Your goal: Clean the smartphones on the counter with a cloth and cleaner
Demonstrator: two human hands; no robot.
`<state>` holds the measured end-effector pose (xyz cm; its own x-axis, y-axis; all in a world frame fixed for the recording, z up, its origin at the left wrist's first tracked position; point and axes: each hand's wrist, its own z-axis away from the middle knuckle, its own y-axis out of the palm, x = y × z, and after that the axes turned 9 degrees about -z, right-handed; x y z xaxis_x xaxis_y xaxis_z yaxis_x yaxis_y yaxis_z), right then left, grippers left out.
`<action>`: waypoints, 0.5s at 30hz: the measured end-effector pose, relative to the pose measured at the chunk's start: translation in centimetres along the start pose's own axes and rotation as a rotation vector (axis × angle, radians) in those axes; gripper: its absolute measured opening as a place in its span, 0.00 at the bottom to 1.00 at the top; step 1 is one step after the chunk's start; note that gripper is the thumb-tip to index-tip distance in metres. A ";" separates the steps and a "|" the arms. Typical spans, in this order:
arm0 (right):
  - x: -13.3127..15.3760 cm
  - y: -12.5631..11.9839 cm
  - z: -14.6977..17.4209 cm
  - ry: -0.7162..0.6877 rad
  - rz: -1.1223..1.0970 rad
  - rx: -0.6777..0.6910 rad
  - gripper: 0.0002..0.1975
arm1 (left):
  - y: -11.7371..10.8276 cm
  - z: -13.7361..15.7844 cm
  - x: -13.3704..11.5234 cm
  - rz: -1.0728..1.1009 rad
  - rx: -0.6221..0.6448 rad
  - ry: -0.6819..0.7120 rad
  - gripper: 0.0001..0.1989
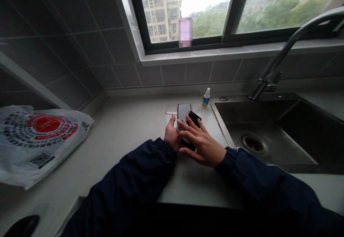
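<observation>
A black phone [195, 116] is held at a slant above the counter, its middle covered by my fingers. My left hand [171, 135] grips it from the left side, thumb pointing up. Across its top lies my right hand [205, 142], fingers stretched and apart, touching the phone. Something pale shows beneath the right fingertips; I cannot make out what it is. Just beyond the hands, a second phone [184, 109] with a light grey face lies on the counter. A clear phone case [171, 109] is beside it on the left.
A small white-capped spray bottle [206, 98] stands behind the hands, near the sink's left edge. To the right are the steel sink [252, 122] and a curved faucet [279, 56]. A printed plastic bag [40, 136] lies at left on the white counter [120, 122].
</observation>
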<state>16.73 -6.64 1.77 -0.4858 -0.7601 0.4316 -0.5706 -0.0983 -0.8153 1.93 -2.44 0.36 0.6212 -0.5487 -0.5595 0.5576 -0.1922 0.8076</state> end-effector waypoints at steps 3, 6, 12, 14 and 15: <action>0.1 -0.2 0.0 -0.038 -0.028 0.031 0.20 | 0.5 0.3 -0.4 0.014 -0.064 -0.114 0.47; 0.2 -0.3 0.0 -0.068 -0.049 0.057 0.20 | 0.6 0.5 -0.8 -0.023 -0.057 -0.206 0.53; 0.2 -0.6 0.2 -0.111 -0.111 0.075 0.20 | 0.7 0.6 -0.9 -0.055 -0.078 -0.206 0.53; 0.0 -0.6 0.2 -0.131 -0.124 0.069 0.19 | 0.8 0.7 -0.9 -0.051 -0.086 -0.202 0.54; -0.2 -0.6 0.3 -0.137 -0.128 0.062 0.19 | 0.9 0.7 -1.0 -0.053 -0.076 -0.202 0.56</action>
<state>17.31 -6.65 2.05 -0.3152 -0.8187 0.4800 -0.5782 -0.2354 -0.7812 1.43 -2.66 1.73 0.4717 -0.6925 -0.5458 0.6311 -0.1671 0.7574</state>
